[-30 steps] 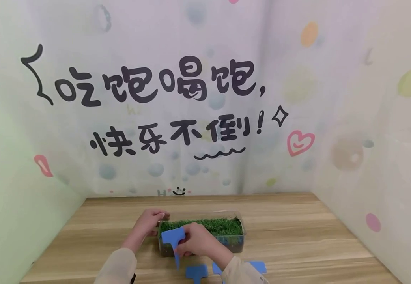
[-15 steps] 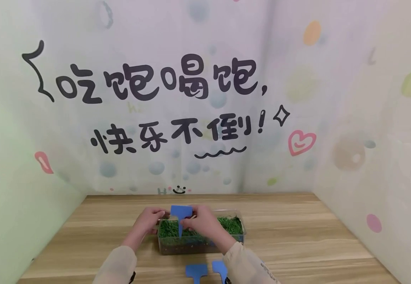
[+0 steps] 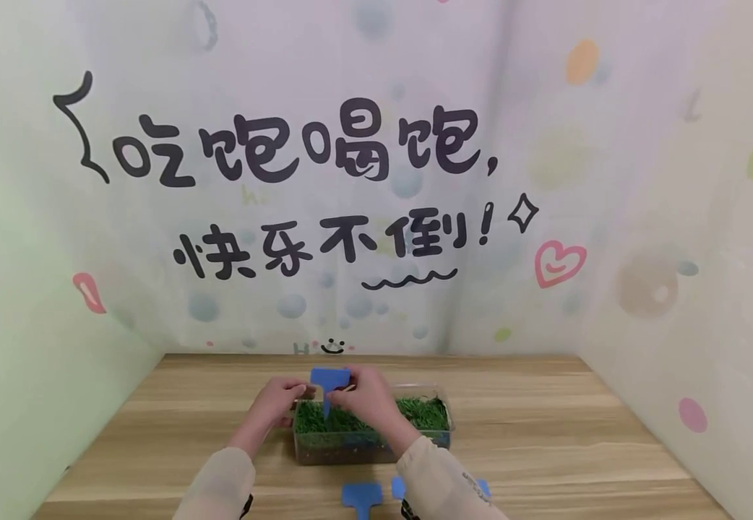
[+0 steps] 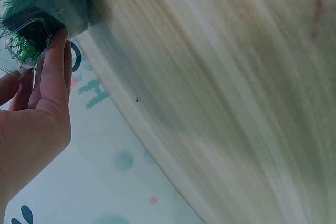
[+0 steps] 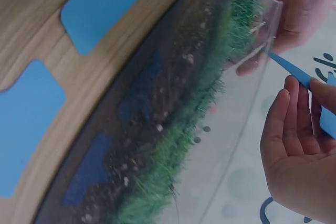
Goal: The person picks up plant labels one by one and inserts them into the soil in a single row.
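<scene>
A clear plastic box (image 3: 344,455) of dark soil topped with green grass (image 3: 430,413) stands on the table. At its left end, my left hand (image 3: 274,401) holds the end wall; in the left wrist view the fingers (image 4: 54,72) lie along the outside, with the thumb near the rim. Between thumb and fingers my right hand (image 3: 373,397) pinches a blue T-shaped plant label (image 3: 329,378), upright, pointed stem down, over the left part of the grass. In the right wrist view its tip (image 5: 274,56) appears near the box rim; whether it touches the grass I cannot tell.
Blue plant labels lie on the wooden table (image 3: 545,433) in front of the box, including one label (image 3: 362,495) in the middle and another label (image 3: 399,487) partly behind my right sleeve (image 3: 444,480). A printed backdrop (image 3: 363,310) rises behind the table.
My right hand has raised the plant label from in front of the box and carried it back over the grass, then slightly farther back. The left hand has stayed at the box's left end.
</scene>
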`<state>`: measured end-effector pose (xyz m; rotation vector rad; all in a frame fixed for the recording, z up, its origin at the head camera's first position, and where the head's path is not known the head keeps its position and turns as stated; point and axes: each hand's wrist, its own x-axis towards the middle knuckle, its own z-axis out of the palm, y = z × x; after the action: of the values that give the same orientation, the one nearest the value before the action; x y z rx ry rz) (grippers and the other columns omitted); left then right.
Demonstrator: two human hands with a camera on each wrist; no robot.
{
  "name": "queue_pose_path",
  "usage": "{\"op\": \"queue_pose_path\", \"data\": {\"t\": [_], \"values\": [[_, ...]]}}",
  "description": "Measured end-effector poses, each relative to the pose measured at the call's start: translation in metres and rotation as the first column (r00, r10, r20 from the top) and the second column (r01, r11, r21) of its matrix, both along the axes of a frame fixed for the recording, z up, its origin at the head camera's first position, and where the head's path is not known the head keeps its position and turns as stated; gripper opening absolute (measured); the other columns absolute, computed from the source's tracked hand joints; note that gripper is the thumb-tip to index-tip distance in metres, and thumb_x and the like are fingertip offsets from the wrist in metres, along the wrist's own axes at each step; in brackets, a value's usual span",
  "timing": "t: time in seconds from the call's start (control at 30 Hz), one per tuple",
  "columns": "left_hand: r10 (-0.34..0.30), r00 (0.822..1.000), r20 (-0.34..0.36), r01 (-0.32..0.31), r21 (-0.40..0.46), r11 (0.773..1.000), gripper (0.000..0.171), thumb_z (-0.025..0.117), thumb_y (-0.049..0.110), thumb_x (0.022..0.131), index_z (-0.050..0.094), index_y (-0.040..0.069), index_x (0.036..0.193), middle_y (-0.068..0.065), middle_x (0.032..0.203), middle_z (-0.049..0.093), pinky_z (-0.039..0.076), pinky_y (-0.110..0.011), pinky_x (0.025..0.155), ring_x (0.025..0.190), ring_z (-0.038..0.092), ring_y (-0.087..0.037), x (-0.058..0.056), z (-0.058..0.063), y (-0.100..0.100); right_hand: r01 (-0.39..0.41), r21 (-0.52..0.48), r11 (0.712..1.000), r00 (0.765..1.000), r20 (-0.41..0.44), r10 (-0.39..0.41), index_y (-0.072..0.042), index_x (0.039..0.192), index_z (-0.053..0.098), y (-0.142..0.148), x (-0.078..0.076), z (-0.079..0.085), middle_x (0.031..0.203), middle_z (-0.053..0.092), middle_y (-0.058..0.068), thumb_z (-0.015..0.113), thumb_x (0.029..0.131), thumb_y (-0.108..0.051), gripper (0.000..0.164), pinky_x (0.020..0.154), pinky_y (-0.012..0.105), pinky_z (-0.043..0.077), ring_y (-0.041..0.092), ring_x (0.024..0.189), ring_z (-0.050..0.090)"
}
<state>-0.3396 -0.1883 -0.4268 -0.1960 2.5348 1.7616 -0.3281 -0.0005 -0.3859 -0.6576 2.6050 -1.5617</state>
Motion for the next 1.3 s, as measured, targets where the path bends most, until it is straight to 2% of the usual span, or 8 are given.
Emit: {"op": "queue_pose_path", "data": {"t": [0.1,0.23,0.37,0.57,0.7,0.9,1.3], "values": [[0.001,1.000,0.006,-0.001,0.007,1.000,0.032,0.045,0.009,0.105,0.066,-0.005,0.124,-0.021,0.120,0.069,0.054,-0.030,0.060,0.089,0.063,-0.019,0.001,0.001,-0.001,0.002,-0.004,1.000,1.000,-0.021,-0.002,-0.004,0.103,0.072,-0.005,-0.002,-0.006,0.089,0.071,0.010,0.073,0.089,-0.008,0.015,0.061,0.028,0.053,0.023,0.075,0.067],[-0.002,1.000,0.017,0.002,0.001,1.000,0.032,0.045,0.011,0.106,0.064,-0.005,0.126,-0.021,0.118,0.069,0.052,-0.031,0.059,0.090,0.061,-0.020,0.002,0.003,-0.002,0.011,0.014,1.000,0.999,-0.031,-0.010,-0.006,0.094,0.071,-0.010,-0.004,-0.014,0.085,0.070,0.008,0.072,0.090,-0.010,0.006,0.060,0.027,0.053,0.017,0.071,0.065],[-0.002,1.000,0.022,0.002,-0.003,1.000,0.033,0.045,0.014,0.106,0.063,-0.002,0.128,-0.019,0.117,0.066,0.051,-0.032,0.060,0.089,0.058,-0.021,0.003,0.003,-0.002,0.021,0.033,0.999,0.999,-0.037,-0.020,-0.006,0.091,0.072,-0.015,-0.006,-0.019,0.084,0.070,0.007,0.073,0.090,-0.010,0.005,0.060,0.027,0.053,0.015,0.071,0.064],[-0.004,1.000,0.016,0.003,0.021,1.000,0.031,0.045,0.013,0.106,0.065,-0.004,0.122,-0.017,0.111,0.065,0.052,-0.032,0.060,0.086,0.057,-0.020,0.002,0.002,-0.002,0.019,0.059,0.998,0.999,-0.042,-0.017,-0.007,0.087,0.070,-0.019,-0.009,-0.022,0.083,0.069,0.006,0.073,0.090,-0.011,0.006,0.059,0.027,0.049,0.016,0.072,0.063],[0.004,1.000,0.014,-0.004,0.010,1.000,0.032,0.046,0.013,0.105,0.066,-0.001,0.125,-0.019,0.117,0.065,0.056,-0.031,0.061,0.090,0.062,-0.019,0.001,0.002,-0.003,0.022,0.087,0.996,0.998,-0.054,-0.017,-0.008,0.086,0.070,-0.019,-0.009,-0.023,0.084,0.069,0.004,0.072,0.091,-0.012,0.007,0.060,0.028,0.049,0.014,0.074,0.061],[0.005,1.000,0.022,-0.004,-0.036,0.999,0.031,0.047,0.013,0.105,0.069,0.000,0.123,-0.021,0.123,0.065,0.056,-0.031,0.061,0.094,0.064,-0.021,-0.001,0.002,-0.004,0.038,0.108,0.993,0.997,-0.063,-0.031,-0.010,0.092,0.073,-0.020,-0.010,-0.024,0.091,0.071,0.003,0.071,0.092,-0.014,0.005,0.066,0.028,0.054,0.013,0.079,0.063],[-0.013,0.999,0.034,0.015,-0.032,0.999,0.032,0.045,0.014,0.106,0.069,0.000,0.123,-0.023,0.129,0.063,0.057,-0.031,0.062,0.097,0.065,-0.024,-0.003,0.003,-0.005,0.057,0.211,0.976,0.988,-0.155,-0.025,-0.009,0.087,0.073,-0.021,-0.009,-0.023,0.083,0.071,0.002,0.072,0.091,-0.012,0.005,0.064,0.025,0.054,0.010,0.073,0.064]]}}
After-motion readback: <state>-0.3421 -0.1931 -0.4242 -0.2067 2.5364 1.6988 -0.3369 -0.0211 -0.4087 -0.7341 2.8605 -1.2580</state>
